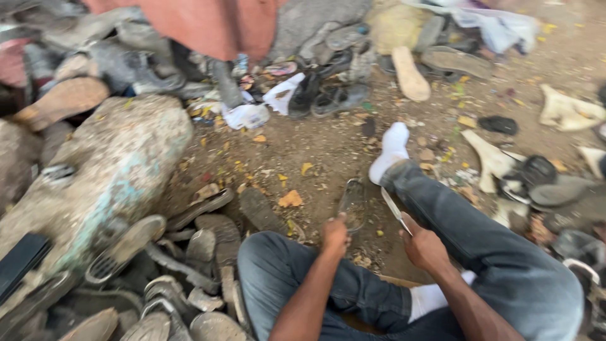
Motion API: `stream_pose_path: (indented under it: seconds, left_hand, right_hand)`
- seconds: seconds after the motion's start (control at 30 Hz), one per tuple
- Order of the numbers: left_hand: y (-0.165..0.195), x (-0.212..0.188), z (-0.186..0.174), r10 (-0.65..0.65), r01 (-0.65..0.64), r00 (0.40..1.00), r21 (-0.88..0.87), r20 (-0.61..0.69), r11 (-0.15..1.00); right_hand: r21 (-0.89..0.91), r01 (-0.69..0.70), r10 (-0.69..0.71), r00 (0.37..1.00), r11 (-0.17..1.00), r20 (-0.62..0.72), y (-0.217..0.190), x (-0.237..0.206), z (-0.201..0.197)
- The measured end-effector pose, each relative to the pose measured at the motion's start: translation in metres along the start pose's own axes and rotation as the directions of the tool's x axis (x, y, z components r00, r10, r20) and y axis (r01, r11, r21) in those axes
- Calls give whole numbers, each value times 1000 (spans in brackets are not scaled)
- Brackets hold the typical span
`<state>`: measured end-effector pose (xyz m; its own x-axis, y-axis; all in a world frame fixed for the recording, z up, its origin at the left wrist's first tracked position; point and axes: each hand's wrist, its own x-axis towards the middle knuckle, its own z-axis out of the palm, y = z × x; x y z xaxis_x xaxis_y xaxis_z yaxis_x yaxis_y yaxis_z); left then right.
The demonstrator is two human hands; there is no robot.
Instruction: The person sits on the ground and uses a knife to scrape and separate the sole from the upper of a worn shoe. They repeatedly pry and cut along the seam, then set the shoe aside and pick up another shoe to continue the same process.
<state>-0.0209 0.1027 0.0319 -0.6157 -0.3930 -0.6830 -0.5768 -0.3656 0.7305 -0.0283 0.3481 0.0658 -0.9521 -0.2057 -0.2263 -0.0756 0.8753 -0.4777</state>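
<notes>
Person sits cross-legged on the dirt ground [328,151], blue jeans, white socks, one socked foot [390,151] stretched out ahead. Left hand [335,235] is closed around the near end of a dark shoe sole [352,203], fingers curled on it, holding it out just above the ground between the knees. Right hand [421,246] is clenched on the handle of a knife [396,211]; the pale blade sticks up and forward, tip just beside the sole's right edge, touching or not I cannot tell because of motion blur. The two hands are near each other, the sole and the blade between them. Left of the person is a heap of worn grey soles [189,265], stacked and overlapping, treads up on several. Behind that sits a big rough rock [107,170] with pale blue-green streaks. A scrap of orange-tan material [290,199] lies on the ground just ahead of the left knee. Further back is a jumble of dark sandals [328,95], with a tan insole [409,74] lying flat beside them. White scraps of cut material [489,161] are scattered on the right, near more dark shoe pieces. Red cloth [208,25] hangs at the top edge. Yellow leaves dot the dirt.
</notes>
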Motion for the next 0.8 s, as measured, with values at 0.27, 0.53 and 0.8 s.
stream_pose_path:
  seconds: [0.27,0.53,0.8]
  left_hand:
    - [204,-52,-261,713,-847,463,-28,-527,530]
    - [295,-23,-305,708,-941,240,22,-664,339]
    - [241,4,-181,850,-879,458,13,-260,477]
  right_hand:
    - [-32,133,-128,984,991,124,13,22,43]
    - [-123,167,-141,970,978,198,29,45,69]
    - [81,509,-513,858,857,34,21,51,61]
